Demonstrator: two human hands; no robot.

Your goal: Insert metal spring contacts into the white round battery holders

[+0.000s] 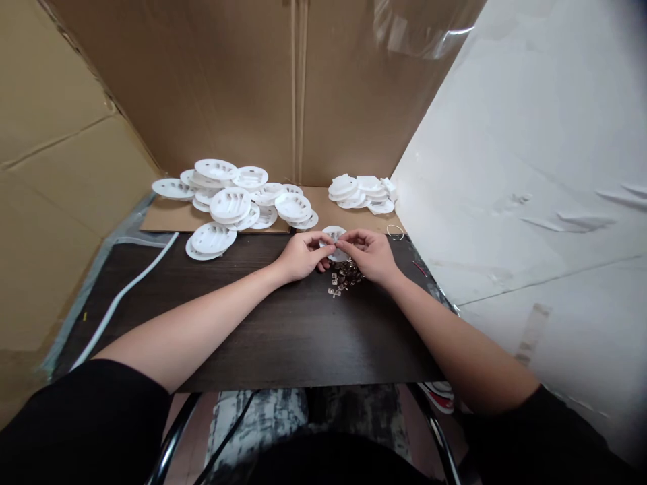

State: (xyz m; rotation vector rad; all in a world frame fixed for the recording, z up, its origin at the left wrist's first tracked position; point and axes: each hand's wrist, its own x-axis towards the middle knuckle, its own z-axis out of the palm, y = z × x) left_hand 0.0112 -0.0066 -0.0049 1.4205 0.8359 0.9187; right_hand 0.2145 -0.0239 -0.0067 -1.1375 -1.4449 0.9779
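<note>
1. Loads of elbow room on the dark surface [303, 343] toward the near edge; cardboard [169, 217] and piled-up plates [230, 204] crowd the far edge.
2. The white disc [333, 232] is between the left hand [302, 257] and right hand [373, 256], nearer the far edge, by some metal bits [347, 275].
3. Left's pinching the disc; right's fingertips are pressed together over it, can't tell on what.

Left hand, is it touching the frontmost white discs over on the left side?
Apart. The head view shows dark tabletop between the left hand and those white discs.
</note>
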